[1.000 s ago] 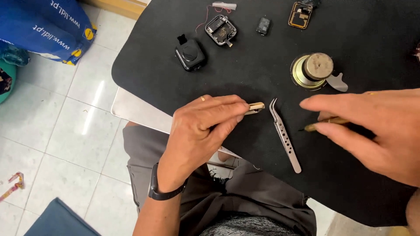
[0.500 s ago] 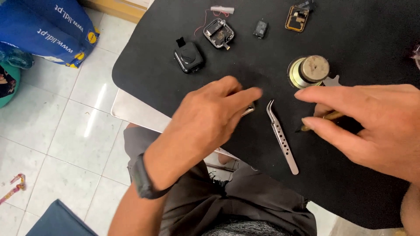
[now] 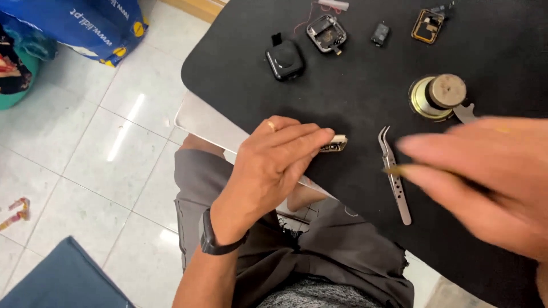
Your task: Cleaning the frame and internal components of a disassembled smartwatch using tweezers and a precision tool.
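My left hand [image 3: 273, 171] rests at the near edge of the black table [image 3: 354, 85], fingertips pinched on a small gold-coloured part [image 3: 335, 144]. It wears a ring and a black wrist band. My right hand [image 3: 485, 177], blurred, hovers at the right and holds a thin brown tool whose tip [image 3: 395, 169] sits just over the curved metal tweezers [image 3: 394, 174]. The tweezers lie flat on the table between my two hands.
Farther back lie a black smartwatch body [image 3: 284, 60], an open watch case [image 3: 326, 33], a small dark part [image 3: 380, 32], a gold-framed module [image 3: 427, 25] and a round brass spool [image 3: 438, 97]. A blue bag [image 3: 91, 23] stands on the tiled floor at left.
My left hand turned and settled with the small part showing at its fingertips again. My right hand moved left toward the tweezers, and the view shifted slightly.
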